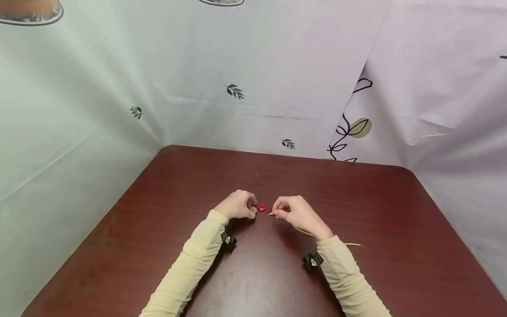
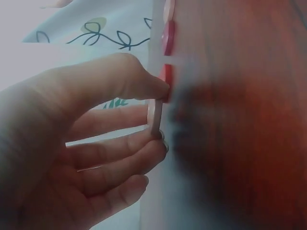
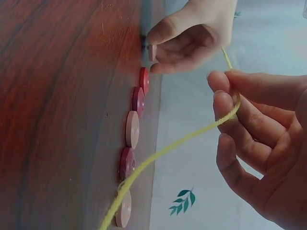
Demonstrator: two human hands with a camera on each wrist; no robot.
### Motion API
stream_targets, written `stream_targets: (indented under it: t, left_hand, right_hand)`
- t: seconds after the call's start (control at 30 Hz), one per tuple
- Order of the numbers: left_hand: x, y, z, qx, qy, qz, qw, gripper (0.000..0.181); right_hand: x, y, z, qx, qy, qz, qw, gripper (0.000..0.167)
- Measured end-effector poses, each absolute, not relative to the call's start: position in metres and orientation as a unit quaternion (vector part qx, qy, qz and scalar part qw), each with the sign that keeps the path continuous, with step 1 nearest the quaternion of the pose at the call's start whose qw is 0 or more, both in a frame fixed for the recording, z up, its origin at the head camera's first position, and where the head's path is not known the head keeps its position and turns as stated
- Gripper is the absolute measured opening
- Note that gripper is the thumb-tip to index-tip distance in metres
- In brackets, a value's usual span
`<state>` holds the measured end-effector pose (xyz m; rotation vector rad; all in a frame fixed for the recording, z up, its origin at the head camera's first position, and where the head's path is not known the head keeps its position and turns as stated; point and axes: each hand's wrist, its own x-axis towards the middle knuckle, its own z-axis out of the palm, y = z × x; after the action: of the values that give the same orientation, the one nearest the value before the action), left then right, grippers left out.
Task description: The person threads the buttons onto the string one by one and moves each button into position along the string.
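Between the thumb and fingers of my left hand [image 1: 237,205] is a pale pink button [image 2: 154,117], held on its edge just above the table. A red button [image 1: 262,207] lies right beside those fingertips. My right hand [image 1: 299,215] pinches a yellow yarn [image 3: 184,139] near one end, between thumb and index finger. In the head view a short tip of the yarn sticks out past the fingertips toward the left hand. The rest trails under the right wrist onto the table. In the right wrist view the left hand and its button appear beyond the yarn.
A row of buttons lies flat on the dark red wooden table [image 1: 158,220]: after the red one come a dark pink button [image 3: 138,101], a pale button [image 3: 132,129], a maroon button [image 3: 126,164] and another pale button [image 3: 123,209]. White printed sheeting [image 1: 253,114] hangs around the table.
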<state>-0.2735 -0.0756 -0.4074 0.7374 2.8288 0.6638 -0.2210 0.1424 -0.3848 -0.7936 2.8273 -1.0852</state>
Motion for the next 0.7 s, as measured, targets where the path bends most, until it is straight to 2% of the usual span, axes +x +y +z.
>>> stream_targets:
  t: [0.3,0.7]
  left_hand:
    - [-0.275,-0.082,-0.398,0.253,0.935,0.245,0.032,0.009]
    - [-0.274,-0.079,-0.394,0.266,0.914,0.303,0.049,0.018]
  right_hand:
    - [-0.222,0.147,-0.383,-0.25,0.9,-0.356,0.016,0.004]
    - [-0.222,0.15,-0.38,-0.243,0.899,-0.363,0.023,0.005]
